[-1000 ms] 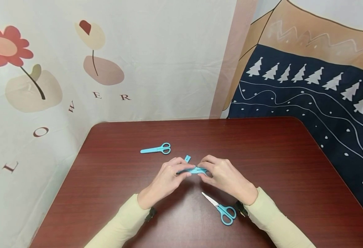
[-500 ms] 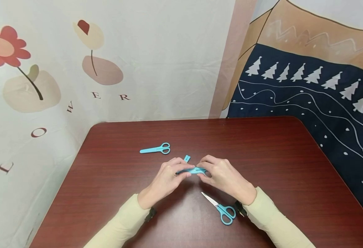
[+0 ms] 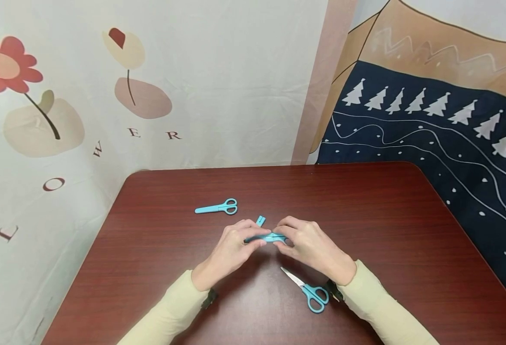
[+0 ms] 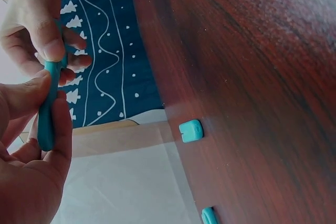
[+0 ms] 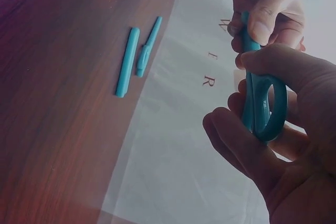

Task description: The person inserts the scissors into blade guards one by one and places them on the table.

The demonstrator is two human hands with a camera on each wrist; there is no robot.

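Both hands hold one pair of light-blue scissors (image 3: 274, 237) above the table. My left hand (image 3: 233, 244) pinches the blue blade cover (image 4: 46, 127) at the pointed end between thumb and fingers. At the other end, my right hand (image 3: 311, 244) grips the scissors by their handles (image 5: 281, 108), with the thumb close to the left hand's fingertips. No bare blade shows between the hands. A loose blue blade cover (image 3: 261, 220) lies on the table just behind the left hand, which hides part of it in the head view.
Farther back on the brown table (image 3: 356, 201) lies a second pair of blue scissors (image 3: 218, 207), its blades covered. Near the right wrist lies a third pair of scissors (image 3: 315, 297) with bare metal blades pointing up and left. Printed cloth (image 3: 235, 96) hangs behind the table.
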